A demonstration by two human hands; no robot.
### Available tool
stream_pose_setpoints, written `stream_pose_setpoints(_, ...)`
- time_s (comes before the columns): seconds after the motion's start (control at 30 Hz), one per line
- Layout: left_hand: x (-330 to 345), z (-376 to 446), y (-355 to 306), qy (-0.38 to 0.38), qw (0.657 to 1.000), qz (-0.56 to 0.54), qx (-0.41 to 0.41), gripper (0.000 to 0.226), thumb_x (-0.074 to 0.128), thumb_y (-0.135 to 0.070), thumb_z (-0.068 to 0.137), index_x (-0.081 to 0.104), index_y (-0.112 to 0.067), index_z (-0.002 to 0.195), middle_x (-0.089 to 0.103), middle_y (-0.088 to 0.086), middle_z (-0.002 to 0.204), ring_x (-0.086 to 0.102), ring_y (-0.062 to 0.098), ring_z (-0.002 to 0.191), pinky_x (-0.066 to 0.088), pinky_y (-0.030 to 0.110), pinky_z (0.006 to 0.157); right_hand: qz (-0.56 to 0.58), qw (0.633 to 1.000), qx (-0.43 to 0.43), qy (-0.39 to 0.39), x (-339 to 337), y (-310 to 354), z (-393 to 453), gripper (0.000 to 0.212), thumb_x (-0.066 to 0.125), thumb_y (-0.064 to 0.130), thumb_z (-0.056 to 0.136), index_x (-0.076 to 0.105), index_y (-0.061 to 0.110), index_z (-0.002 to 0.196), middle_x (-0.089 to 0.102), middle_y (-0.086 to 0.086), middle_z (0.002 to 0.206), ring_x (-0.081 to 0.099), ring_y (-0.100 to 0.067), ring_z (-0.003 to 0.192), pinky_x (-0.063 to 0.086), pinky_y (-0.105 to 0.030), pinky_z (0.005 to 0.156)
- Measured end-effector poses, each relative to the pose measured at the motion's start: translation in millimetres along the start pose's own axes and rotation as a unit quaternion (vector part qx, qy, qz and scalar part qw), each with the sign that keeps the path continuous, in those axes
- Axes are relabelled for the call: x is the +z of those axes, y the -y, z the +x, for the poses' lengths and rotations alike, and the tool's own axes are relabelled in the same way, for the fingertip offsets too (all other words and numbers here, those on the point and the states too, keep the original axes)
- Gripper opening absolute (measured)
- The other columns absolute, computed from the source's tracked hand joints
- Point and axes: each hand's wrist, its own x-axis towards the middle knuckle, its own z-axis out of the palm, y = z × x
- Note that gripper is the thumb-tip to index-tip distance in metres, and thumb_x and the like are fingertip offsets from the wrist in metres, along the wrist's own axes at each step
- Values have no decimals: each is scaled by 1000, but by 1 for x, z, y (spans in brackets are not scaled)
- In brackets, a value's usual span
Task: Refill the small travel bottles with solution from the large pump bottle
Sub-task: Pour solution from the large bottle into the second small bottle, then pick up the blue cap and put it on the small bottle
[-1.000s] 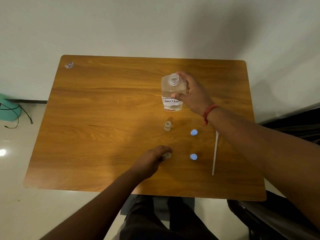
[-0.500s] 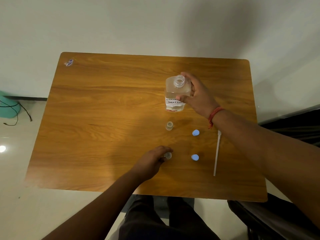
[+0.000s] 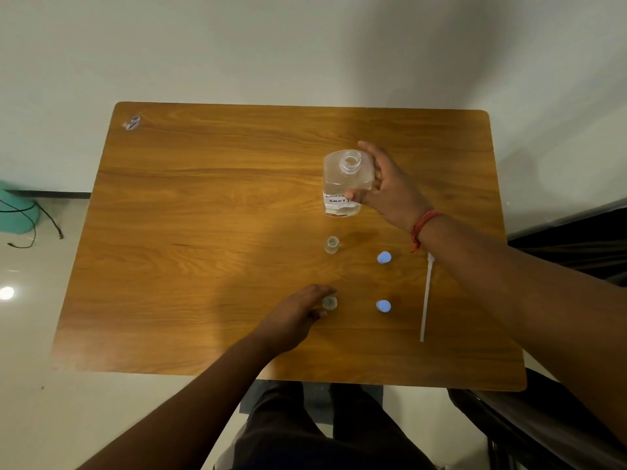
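My right hand grips the large clear bottle, which has a white handwritten label and an open neck with no pump on it. It is held just above the wooden table, roughly upright. Nearer me, a small open travel bottle stands alone. A second small open travel bottle stands at the front, with my left hand holding it by its side. Two blue caps lie to the right of the small bottles.
A white pump tube lies on the table right of the caps, partly under my right forearm. A small sticker sits at the far left corner. A teal object with black cables is on the floor to the left.
My right hand has lifted the large bottle slightly and brought it a little towards me. My left hand stays on the front small bottle.
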Motion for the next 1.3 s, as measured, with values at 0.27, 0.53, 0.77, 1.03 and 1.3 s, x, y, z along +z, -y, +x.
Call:
stream_pose_setpoints(0.27,-2,-5,3,3,1000,5,-17,52,58,-9,100,46,-21,149,50,-4,149,49,13,135,44,38,112,-17,999,-14,-25,3,0,6,78,85,20,73,42,18,139,59,4,130,60,-8,117,52,-33,99)
stream_pose_setpoints(0.53,-10,-10,5,-3,1000,-4,-23,56,56,-6,101,40,-18,154,45,-1,152,46,16,137,43,39,114,-17,999,2,-32,7,-2,6,85,84,19,74,36,30,144,51,28,120,54,17,106,48,-8,85)
stream_pose_setpoints(0.77,-26,-11,13,-22,999,-5,-40,55,56,-7,101,41,-16,153,45,-1,151,45,16,138,41,34,116,-31,999,20,-16,2,-9,-1,99,83,24,76,21,29,153,39,5,153,38,-8,137,37,-23,107)
stream_pose_setpoints(1.03,-43,13,5,-135,988,-32,-63,48,60,-9,99,49,-17,145,53,4,145,55,20,131,52,39,106,-247,967,37,-45,-10,-56,-49,47,71,30,88,57,16,130,52,-4,129,54,-19,117,46,-34,97)
stream_pose_setpoints(1.3,-42,53,-14,-140,987,-63,-49,55,66,-8,96,48,-17,147,53,4,145,49,15,134,47,31,107,-402,914,-34,33,5,-95,-92,37,72,26,86,65,12,119,59,-8,113,56,-27,104,42,-30,73)
